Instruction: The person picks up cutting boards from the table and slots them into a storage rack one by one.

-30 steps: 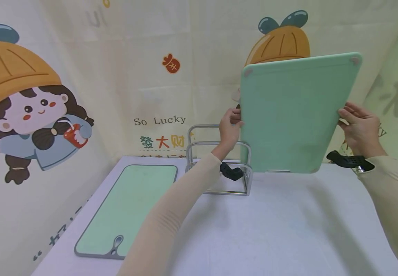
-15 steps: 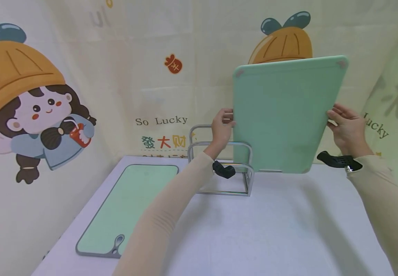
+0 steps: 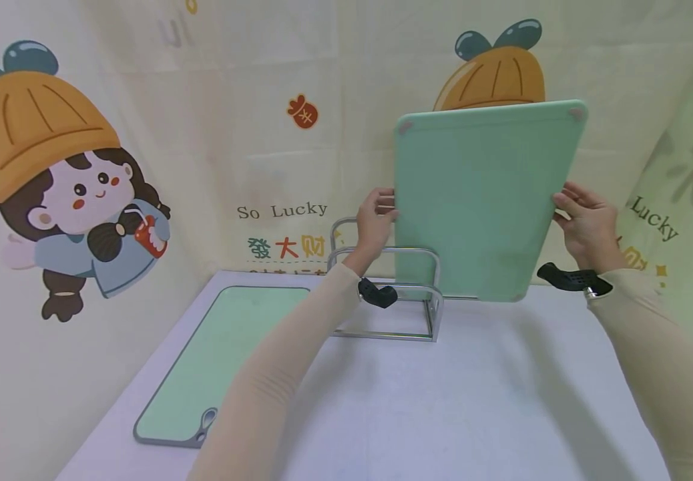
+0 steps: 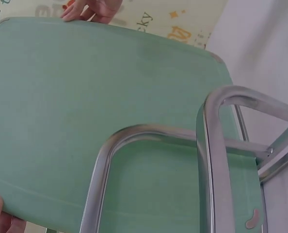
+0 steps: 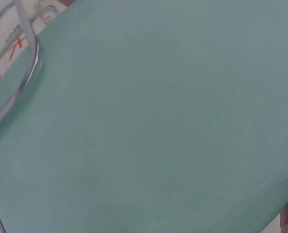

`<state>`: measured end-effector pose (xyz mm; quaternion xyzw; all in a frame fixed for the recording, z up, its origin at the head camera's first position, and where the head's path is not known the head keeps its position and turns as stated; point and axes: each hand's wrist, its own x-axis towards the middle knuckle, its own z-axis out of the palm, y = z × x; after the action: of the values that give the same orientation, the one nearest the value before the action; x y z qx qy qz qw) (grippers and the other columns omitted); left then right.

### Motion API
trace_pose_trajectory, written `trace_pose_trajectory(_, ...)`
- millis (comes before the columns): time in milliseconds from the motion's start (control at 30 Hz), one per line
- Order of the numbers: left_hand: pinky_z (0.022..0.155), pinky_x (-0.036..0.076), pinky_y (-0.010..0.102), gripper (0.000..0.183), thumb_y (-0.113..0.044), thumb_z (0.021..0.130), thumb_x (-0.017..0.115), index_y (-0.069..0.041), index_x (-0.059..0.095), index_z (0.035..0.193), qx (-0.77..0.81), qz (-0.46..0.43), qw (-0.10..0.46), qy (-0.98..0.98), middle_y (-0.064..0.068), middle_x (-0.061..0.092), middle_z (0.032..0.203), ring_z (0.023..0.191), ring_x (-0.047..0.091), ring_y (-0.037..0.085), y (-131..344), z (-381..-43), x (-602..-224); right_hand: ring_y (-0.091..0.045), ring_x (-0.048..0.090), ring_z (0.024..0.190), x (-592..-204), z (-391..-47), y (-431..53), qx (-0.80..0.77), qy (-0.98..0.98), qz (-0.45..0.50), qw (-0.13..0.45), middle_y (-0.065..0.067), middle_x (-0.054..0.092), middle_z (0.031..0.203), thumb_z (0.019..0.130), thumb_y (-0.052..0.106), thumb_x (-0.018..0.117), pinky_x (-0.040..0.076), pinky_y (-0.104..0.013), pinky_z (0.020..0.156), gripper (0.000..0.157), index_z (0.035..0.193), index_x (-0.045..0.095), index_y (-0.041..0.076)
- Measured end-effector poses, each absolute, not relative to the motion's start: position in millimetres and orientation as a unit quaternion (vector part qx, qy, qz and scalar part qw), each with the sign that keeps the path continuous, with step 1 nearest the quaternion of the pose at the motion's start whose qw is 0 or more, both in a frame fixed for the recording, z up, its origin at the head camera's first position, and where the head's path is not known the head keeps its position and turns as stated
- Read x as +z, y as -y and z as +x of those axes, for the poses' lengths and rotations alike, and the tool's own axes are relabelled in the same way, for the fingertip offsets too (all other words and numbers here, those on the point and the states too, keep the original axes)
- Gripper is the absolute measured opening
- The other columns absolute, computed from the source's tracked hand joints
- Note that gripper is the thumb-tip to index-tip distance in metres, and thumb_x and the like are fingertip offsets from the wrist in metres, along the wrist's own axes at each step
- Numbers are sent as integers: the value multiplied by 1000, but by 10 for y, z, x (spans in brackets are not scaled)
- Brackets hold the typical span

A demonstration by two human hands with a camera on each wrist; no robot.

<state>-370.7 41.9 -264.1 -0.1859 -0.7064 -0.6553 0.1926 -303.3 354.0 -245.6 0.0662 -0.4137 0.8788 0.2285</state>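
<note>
Green board (image 3: 483,200), perhaps textured, in the grip of left hand (image 3: 374,226) and right hand (image 3: 590,219).

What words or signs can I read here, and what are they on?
"So Lucky": backdrop, centre
"發大财": backdrop, just below that
"Lucky": backdrop, right side
Unreadable: cut-off line under "發大财"; faint marks at top; small mark on printed red pouch; partly hidden yellow character by right hand.
No text seen on held green board or metal rack.
</note>
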Motion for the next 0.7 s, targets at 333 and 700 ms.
trace_pose_trajectory(333,78,56,29,31,8,84,61,-4,60,112,-659,-190,182,705,16,64,109,93,61,25,-226,-3765,-2663,-14,67,70,-2477,-3082,-3380,871,433,55,226,-4,70,80,76,-9,68,54,-25,62,21,93,73,2)
trace_pose_trajectory(700,77,55,26,31,8,84,61,-3,59,112,-653,-185,191,709,17,63,109,92,61,23,-51,-3782,-2659,-13,66,71,-2501,-3186,-3225,865,445,72,223,-4,70,80,76,-7,69,54,-25,64,22,94,73,2)
